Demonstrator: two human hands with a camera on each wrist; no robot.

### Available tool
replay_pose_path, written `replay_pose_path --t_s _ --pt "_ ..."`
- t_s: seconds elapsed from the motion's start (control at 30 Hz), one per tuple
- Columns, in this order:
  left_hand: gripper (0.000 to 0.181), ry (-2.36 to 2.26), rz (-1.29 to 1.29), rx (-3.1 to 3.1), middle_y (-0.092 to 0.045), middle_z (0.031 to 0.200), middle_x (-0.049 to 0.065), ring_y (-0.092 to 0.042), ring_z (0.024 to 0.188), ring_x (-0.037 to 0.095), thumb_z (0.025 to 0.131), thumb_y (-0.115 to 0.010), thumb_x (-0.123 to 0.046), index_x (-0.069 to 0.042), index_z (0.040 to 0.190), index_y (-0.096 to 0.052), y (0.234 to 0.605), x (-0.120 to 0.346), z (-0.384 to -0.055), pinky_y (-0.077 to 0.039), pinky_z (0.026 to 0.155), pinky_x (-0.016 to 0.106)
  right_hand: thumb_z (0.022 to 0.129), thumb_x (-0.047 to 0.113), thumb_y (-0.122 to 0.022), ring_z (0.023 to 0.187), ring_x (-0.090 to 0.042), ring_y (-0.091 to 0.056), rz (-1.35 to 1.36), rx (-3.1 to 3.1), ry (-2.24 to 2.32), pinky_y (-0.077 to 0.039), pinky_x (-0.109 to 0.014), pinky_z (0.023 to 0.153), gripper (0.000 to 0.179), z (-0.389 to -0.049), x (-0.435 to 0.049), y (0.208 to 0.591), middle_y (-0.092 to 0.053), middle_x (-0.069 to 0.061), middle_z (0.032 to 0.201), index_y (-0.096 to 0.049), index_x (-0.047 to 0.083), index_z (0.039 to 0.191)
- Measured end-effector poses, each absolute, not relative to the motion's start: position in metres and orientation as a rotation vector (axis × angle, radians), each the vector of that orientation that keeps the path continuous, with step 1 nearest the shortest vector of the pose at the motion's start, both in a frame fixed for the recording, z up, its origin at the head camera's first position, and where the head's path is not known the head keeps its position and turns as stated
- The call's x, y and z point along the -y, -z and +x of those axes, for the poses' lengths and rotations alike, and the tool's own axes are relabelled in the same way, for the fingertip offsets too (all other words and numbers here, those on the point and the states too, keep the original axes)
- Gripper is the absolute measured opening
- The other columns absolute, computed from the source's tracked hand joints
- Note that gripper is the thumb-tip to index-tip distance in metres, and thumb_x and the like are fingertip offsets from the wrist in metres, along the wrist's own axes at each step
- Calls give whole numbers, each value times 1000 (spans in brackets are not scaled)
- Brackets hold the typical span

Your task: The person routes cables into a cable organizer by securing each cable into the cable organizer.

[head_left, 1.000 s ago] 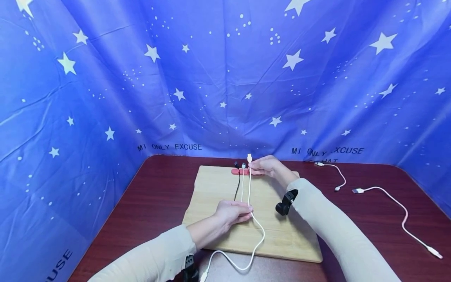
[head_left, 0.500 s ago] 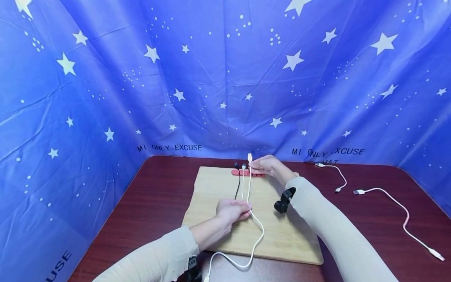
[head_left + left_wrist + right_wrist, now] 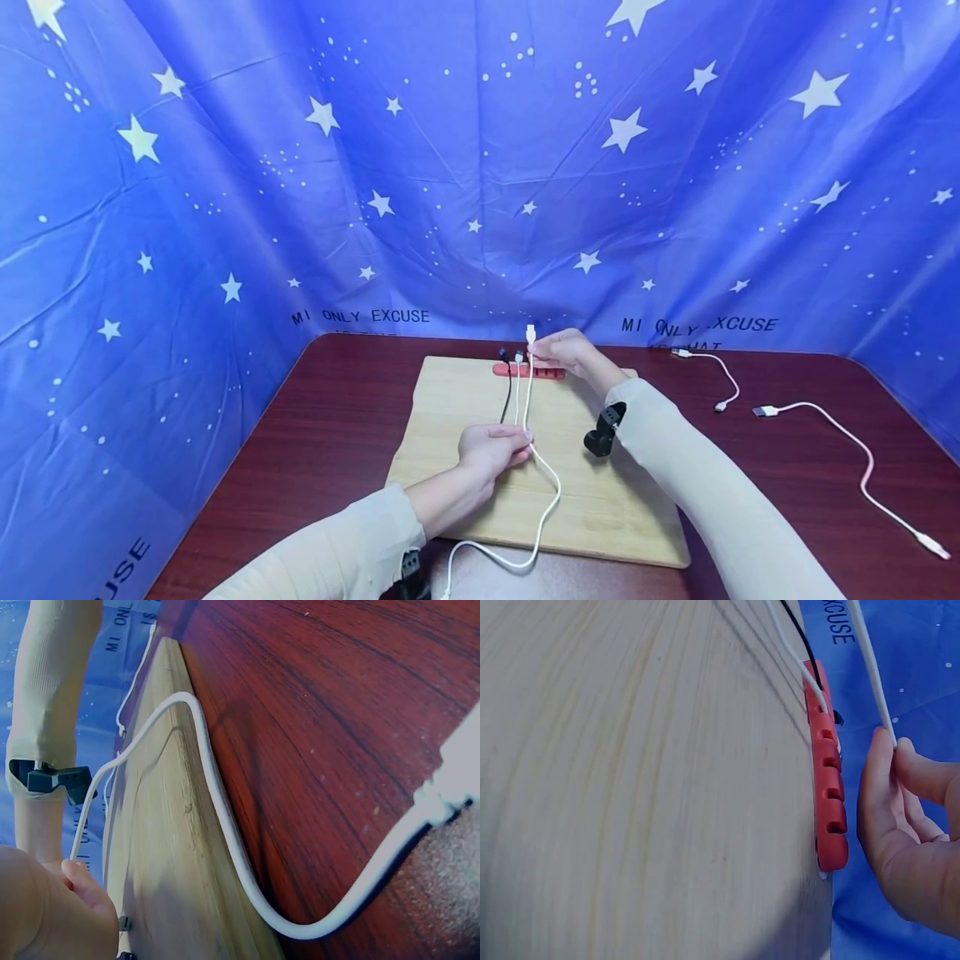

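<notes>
White cable (image 3: pixel 217 787), which the left hand (image 3: pixel 491 450) and right hand (image 3: pixel 566 350) are pinching, may miss the red holder (image 3: pixel 826 778) if it is twisting.

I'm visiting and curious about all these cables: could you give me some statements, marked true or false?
The right hand pinches a white cable near its upper plug. True.
A black cable sits in the red cable holder. True.
The pinched white cable sits there too. False: it is held apart from the holder.
The left hand rests flat on the wooden board. False: it holds the white cable lower down.
Two loose white cables lie on the table. True.
</notes>
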State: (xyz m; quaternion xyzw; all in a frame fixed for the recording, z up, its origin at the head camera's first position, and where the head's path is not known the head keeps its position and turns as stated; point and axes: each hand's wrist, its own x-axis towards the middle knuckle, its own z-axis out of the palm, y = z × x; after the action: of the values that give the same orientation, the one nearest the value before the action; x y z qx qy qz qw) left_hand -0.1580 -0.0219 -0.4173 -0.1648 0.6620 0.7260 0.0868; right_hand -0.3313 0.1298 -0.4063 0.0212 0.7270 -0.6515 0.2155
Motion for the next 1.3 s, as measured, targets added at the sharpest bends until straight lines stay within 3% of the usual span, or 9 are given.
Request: replay_pose_path --t_s 0.1,0.2,0.27,0.37,0.5,0.83,0.97,1.13,1.3 --pt "17 -2172 -505 -1992 -75 79 13 -61 54 1 78 -72 4 8 95 -71 417 21 -159 -60 59 15 90 -6 -59 68 -6 -66 74 -2017 1834 -61 -23 81 39 -334 -128 409 -71 -8 82 -49 -17 126" --pt "16 -2172 -514 -2009 -75 78 13 -61 54 1 78 -72 5 8 94 -70 419 20 -160 -59 58 15 90 -8 -58 69 -6 -66 111 -2037 1803 -62 -22 79 39 -336 -126 411 -69 -26 107 -49 -17 126" --pt "16 -2168 -514 -2021 -74 76 12 -61 54 1 78 -72 5 8 93 -71 420 19 -158 -59 57 14 89 -10 -57 70 -7 -65 127 -2042 1781 -62 -22 78 39 -337 -126 412 -63 -28 120 -49 -17 127" --pt "16 -2166 -518 -2032 -74 74 9 -61 55 1 78 -72 5 8 93 -71 423 18 -157 -58 55 13 88 -11 -58 68 -8 -66 139 -2050 1767 -62 -21 75 39 -337 -125 413 -70 -23 100 -50 -17 125" --pt "16 -2172 -520 -2039 -73 73 8 -61 55 1 78 -72 5 9 94 -70 425 18 -156 -56 54 12 86 -10 -61 64 -6 -66 126 -2081 1767 -62 -20 71 38 -339 -123 417 -69 -1 73 -53 -17 122" --pt "13 -2120 -570 -2105 -74 74 14 -60 52 2 76 -72 6 8 90 -71 422 18 -160 -55 50 13 81 2 -72 54 1 -61 86 -2421 1548 -60 -17 62 28 -341 -120 423 -66 6 63 -68 -8 107" --pt "12 -2091 -573 -2140 -74 74 15 -59 50 2 75 -72 6 7 88 -72 422 17 -162 -55 49 14 79 8 -76 62 -2 -62 81 -2563 1421 -59 -20 71 21 -340 -119 422 -72 1 72 -73 -1 98" --pt "11 -2021 -535 -2208 -73 74 17 -58 49 2 75 -72 7 8 86 -72 419 17 -164 -55 48 15 78 14 -76 92 -18 -63 51 -2741 1215 -54 -30 91 13 -335 -114 416 -74 -9 101 -76 7 89" --pt "12 -1924 -471 -2281 -73 73 18 -56 46 3 73 -73 9 7 85 -72 417 19 -167 -55 46 15 77 15 -76 94 -22 -62 25 -2833 1125 -56 -33 88 11 -328 -104 411 -73 -12 105 -76 7 85"
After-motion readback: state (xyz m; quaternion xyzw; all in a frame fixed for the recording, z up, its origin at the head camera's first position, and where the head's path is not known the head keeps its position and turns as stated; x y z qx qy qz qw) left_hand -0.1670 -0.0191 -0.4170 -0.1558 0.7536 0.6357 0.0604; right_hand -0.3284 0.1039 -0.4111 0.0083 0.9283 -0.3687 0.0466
